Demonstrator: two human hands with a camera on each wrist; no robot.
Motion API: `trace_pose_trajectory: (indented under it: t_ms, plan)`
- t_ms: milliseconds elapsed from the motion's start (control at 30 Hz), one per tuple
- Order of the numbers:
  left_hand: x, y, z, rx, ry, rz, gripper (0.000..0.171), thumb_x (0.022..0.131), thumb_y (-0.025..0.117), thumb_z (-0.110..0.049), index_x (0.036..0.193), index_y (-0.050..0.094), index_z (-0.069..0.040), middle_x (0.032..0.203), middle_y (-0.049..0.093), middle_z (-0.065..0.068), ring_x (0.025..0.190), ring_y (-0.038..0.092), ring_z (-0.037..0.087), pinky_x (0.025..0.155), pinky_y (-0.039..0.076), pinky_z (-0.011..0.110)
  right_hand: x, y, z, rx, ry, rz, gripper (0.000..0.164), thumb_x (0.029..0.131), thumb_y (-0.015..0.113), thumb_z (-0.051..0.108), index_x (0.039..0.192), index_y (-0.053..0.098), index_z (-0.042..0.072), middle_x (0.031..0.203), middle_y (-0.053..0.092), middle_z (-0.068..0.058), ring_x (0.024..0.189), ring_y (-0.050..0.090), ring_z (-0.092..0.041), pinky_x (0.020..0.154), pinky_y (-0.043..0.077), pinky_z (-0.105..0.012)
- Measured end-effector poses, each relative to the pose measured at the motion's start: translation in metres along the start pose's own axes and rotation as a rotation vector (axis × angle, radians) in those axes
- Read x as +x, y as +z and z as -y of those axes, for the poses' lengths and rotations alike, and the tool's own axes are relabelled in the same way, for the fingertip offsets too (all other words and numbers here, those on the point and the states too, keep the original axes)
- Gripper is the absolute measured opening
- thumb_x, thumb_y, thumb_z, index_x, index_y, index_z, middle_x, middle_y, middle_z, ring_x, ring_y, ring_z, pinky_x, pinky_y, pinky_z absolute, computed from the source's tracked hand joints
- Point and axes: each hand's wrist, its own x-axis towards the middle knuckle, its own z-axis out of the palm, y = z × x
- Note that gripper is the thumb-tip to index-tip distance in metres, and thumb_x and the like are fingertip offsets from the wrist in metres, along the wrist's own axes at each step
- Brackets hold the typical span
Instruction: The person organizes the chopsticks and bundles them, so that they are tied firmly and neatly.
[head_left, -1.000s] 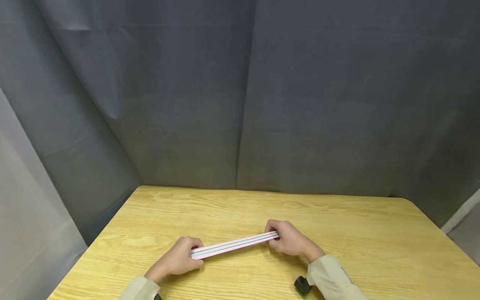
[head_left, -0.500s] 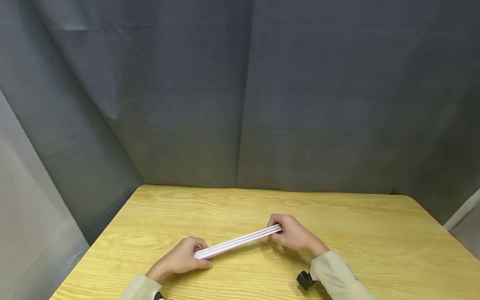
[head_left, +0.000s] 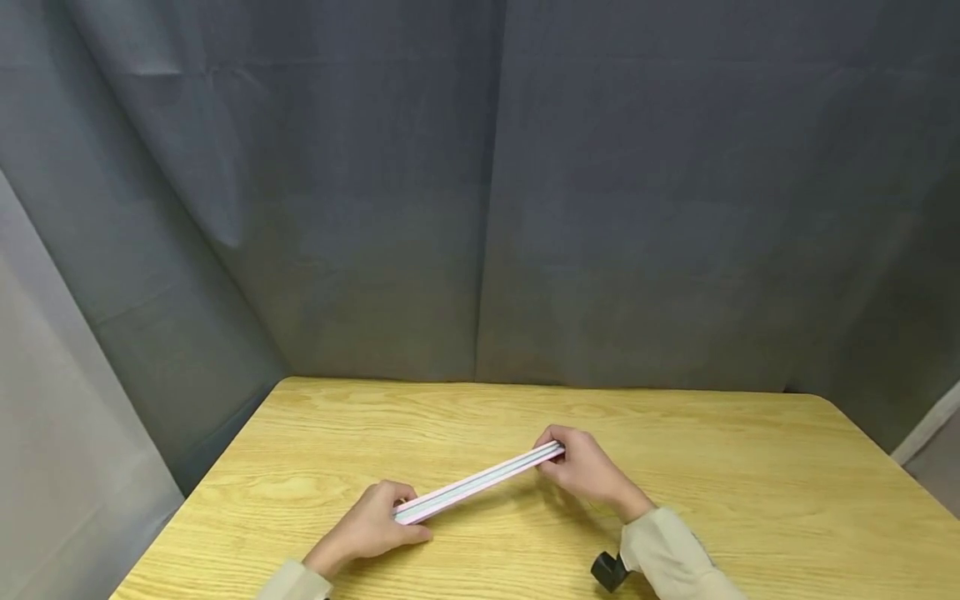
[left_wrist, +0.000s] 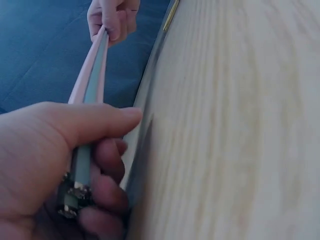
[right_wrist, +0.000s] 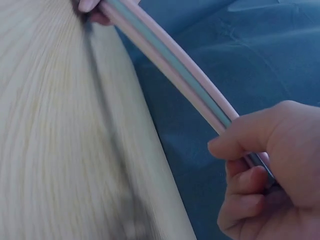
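Observation:
A long, thin strip with pink edges and a grey-green band along its middle is held between both hands above the wooden table. My left hand grips its near left end, with the thumb over it and the fingers curled beneath. Dark, shiny tips show at that end in the left wrist view. At the far right end, my right hand pinches the strip between thumb and curled fingers. The strip slants, its right end farther from me than its left. What kind of thing it is, I cannot tell.
The wood-grain table has rounded far corners. Dark grey curtain hangs right behind it, with a paler panel on the left. A black wrist device sits below the right sleeve.
Both hands have shifted slightly right with the strip. Its right end has swung away from me, so it slants more steeply in the head view. Both grips stay as before.

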Motion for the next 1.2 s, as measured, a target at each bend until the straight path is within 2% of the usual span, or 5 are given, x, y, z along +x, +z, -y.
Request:
trace_pose_trajectory:
  t_ms: [333,667,867,1067,1200]
  plan:
    - [0.005,0.004,0.002,0.011,0.057,-0.144,0.017,0.074,0.083,-0.019,0.084,0.071,-0.012,0.080,0.067,-0.004,0.066,0.050,0.004,0.060,0.043,0.020,0.001,-0.007,0.006,0.217,0.094,-0.026,0.010,0.085,0.065,-0.003,0.094,0.061,-0.001,0.080,0.060,-0.008,0.063,0.049,-0.008,0.054,0.041,-0.020]
    - [0.003,0.008,0.005,-0.174,0.014,-0.079,0.017,0.076,0.081,-0.014,0.087,0.071,-0.005,0.078,0.066,0.001,0.059,0.046,0.003,0.054,0.039,0.018,0.003,-0.010,0.007,0.348,-0.020,0.051,0.034,0.088,0.054,-0.006,0.121,0.058,-0.004,0.118,0.063,-0.027,0.095,0.063,-0.007,0.078,0.052,-0.021]
    - [0.002,0.011,0.007,-0.258,0.005,-0.082,0.018,0.075,0.081,-0.010,0.087,0.071,-0.001,0.069,0.062,-0.001,0.051,0.042,0.001,0.047,0.036,0.016,0.004,0.001,0.014,0.296,-0.007,-0.079,0.031,0.100,0.053,0.018,0.119,0.061,-0.006,0.111,0.068,-0.023,0.094,0.066,-0.012,0.081,0.051,-0.021]
    - [0.001,0.012,0.005,-0.340,-0.031,-0.108,0.022,0.072,0.082,-0.005,0.088,0.069,0.003,0.062,0.062,0.001,0.044,0.041,0.002,0.041,0.033,0.015,0.004,0.009,0.016,0.329,0.061,-0.130,0.037,0.105,0.040,0.020,0.113,0.065,-0.006,0.106,0.070,-0.019,0.100,0.066,-0.025,0.088,0.050,-0.023]
    - [0.001,0.013,0.000,-0.402,-0.038,-0.110,0.025,0.072,0.083,-0.005,0.091,0.069,0.005,0.065,0.066,0.008,0.041,0.040,0.001,0.039,0.033,0.015,0.004,0.010,0.015,0.335,0.069,-0.135,0.045,0.107,0.033,0.020,0.103,0.068,-0.009,0.093,0.071,-0.021,0.079,0.069,-0.019,0.074,0.056,-0.033]
